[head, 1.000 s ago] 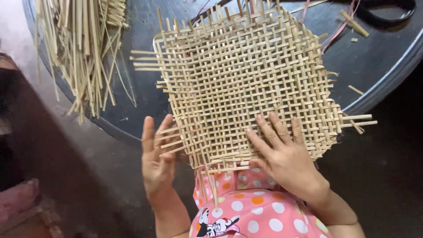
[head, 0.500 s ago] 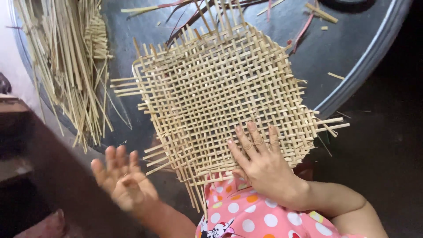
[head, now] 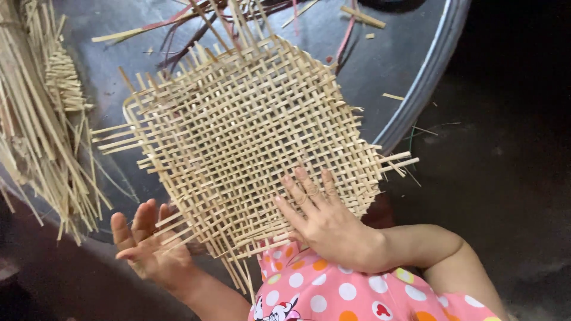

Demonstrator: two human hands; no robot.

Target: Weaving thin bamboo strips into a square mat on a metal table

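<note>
Two hands work at one woven mat (head: pixel 244 142), a square lattice of pale flat bamboo strips with loose ends sticking out along every edge. It fills the middle of the frame, lying tilted on a round dark metal tray (head: pixel 416 83). The right hand (head: pixel 324 223) lies flat, fingers spread, on the mat's lower right part. The left hand (head: pixel 148 244), at lower left, is open with its fingers against the strip ends at the mat's lower left edge; neither hand is closed on anything. A bundle of loose strips (head: pixel 41 131) hangs at the left edge. Pink dotted clothing (head: pixel 333 294) shows at bottom centre.
</note>
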